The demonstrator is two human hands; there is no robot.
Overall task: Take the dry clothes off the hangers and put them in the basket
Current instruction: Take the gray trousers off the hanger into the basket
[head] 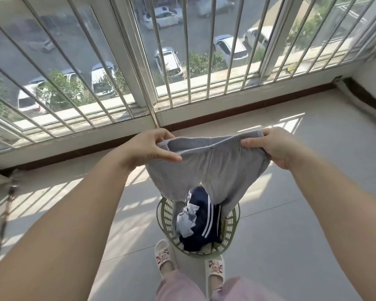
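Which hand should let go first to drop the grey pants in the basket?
Probably neither. The left hand and right hand both pinch the waistband of the grey pants, level, directly above the green basket. The legs already hang into it, so releasing both together looks best.

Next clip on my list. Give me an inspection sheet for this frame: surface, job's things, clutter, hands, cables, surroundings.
Surface: pale tiled floor, striped with sunlight and bar shadows.
Job's things: grey pants held up by the waistband, legs hanging over the green basket; the basket already holds a navy garment with white stripes and a pale cloth. No hanger in view.
Clutter: nothing seen.
Hands: left hand and right hand each pinch one end of the waistband.
Cables: dark cord hanging at the left edge.
Surroundings: barred window overlooking parked cars; slippered feet beside the basket.
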